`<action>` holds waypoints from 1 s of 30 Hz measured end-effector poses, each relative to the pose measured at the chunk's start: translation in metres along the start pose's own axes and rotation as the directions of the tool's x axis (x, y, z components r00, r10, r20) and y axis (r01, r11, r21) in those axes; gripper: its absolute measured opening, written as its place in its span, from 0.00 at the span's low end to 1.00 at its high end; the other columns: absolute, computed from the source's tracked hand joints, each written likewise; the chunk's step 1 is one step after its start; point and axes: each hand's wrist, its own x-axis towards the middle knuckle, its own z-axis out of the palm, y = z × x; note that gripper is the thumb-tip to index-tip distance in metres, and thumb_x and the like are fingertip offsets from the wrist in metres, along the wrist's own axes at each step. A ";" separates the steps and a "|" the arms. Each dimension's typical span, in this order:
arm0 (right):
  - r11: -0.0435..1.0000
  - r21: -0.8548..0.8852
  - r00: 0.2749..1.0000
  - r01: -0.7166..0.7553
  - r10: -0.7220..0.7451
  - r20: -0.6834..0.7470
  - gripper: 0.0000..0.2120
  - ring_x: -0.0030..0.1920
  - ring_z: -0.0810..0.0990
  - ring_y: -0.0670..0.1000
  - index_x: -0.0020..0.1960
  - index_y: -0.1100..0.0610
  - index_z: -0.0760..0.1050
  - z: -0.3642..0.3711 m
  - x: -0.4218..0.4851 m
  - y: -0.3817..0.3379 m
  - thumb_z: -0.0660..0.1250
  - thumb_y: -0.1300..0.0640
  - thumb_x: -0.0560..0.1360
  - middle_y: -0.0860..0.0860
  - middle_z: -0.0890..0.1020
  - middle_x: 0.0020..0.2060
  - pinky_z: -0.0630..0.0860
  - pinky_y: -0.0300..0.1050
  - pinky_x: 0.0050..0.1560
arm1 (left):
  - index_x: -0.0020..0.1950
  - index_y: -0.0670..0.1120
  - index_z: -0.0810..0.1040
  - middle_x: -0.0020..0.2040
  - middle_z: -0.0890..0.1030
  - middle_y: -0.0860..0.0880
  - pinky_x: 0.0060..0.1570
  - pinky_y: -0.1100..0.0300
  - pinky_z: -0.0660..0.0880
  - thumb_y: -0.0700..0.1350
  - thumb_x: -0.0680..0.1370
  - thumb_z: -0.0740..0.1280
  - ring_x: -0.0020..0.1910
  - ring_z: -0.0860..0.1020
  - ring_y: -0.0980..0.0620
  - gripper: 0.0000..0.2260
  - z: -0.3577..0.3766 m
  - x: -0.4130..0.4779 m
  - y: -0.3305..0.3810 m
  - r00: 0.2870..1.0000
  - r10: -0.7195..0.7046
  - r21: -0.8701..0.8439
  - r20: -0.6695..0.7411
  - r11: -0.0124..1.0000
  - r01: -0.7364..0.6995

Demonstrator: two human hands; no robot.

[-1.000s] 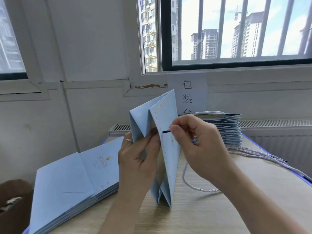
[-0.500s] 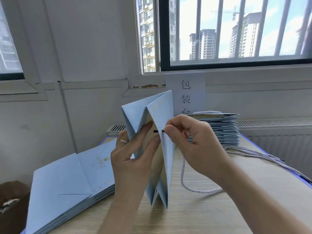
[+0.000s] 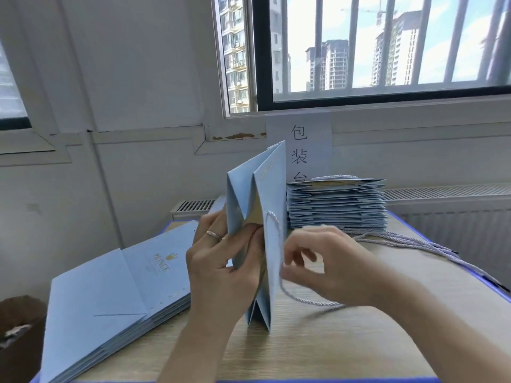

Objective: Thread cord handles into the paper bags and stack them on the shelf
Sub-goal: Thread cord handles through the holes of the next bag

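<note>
The cardboard box (image 3: 16,327) at far left has contents that cannot be made out. A flat bag stack (image 3: 110,294) lies on the worktop (image 3: 304,349). The left hand (image 3: 221,266) grips the paper bag (image 3: 272,189) at its gusset folds. The bag is light blue with a gold lining and stands upright at mid-worktop. A twisted cord (image 3: 278,239) exits its near panel and trails down to the worktop. The right hand (image 3: 326,266) is blurred, with fingers curled at the cord; whether it grips the cord cannot be told. Behind it sits a finished bag stack (image 3: 336,205), with loose cords (image 3: 414,244) to the right.

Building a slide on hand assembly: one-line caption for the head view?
Left hand steadies an upright blue paper bag while the right hand pulls a pale cord handle through its panel.
</note>
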 end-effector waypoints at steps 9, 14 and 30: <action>0.960 -0.196 0.939 -0.199 0.244 0.241 0.13 0.40 0.73 0.47 0.42 0.50 0.72 0.012 -0.027 0.010 0.65 0.41 0.78 0.47 0.78 0.37 0.73 0.49 0.43 | 0.44 0.53 0.85 0.49 0.79 0.64 0.39 0.53 0.76 0.50 0.72 0.66 0.49 0.79 0.51 0.08 -0.006 -0.014 0.000 0.983 -0.172 0.061 0.068 0.984 0.168; 0.944 0.161 0.951 -0.287 0.301 -0.070 0.28 0.26 0.57 0.48 0.26 0.58 0.59 0.007 -0.028 0.015 0.63 0.46 0.79 0.53 0.60 0.22 0.60 0.51 0.30 | 0.38 0.60 0.84 0.50 0.80 0.57 0.42 0.59 0.75 0.55 0.68 0.64 0.48 0.78 0.60 0.09 -0.004 -0.015 0.003 0.947 -0.295 0.077 0.124 0.955 0.287; 0.552 0.717 0.893 -0.426 0.386 0.233 0.20 0.23 0.70 0.48 0.39 0.59 0.75 0.009 -0.019 0.004 0.54 0.53 0.86 0.52 0.78 0.25 0.65 0.37 0.26 | 0.29 0.55 0.81 0.25 0.79 0.53 0.34 0.55 0.70 0.48 0.65 0.66 0.32 0.76 0.49 0.06 -0.020 -0.025 0.007 0.805 -0.500 0.196 0.320 0.866 0.460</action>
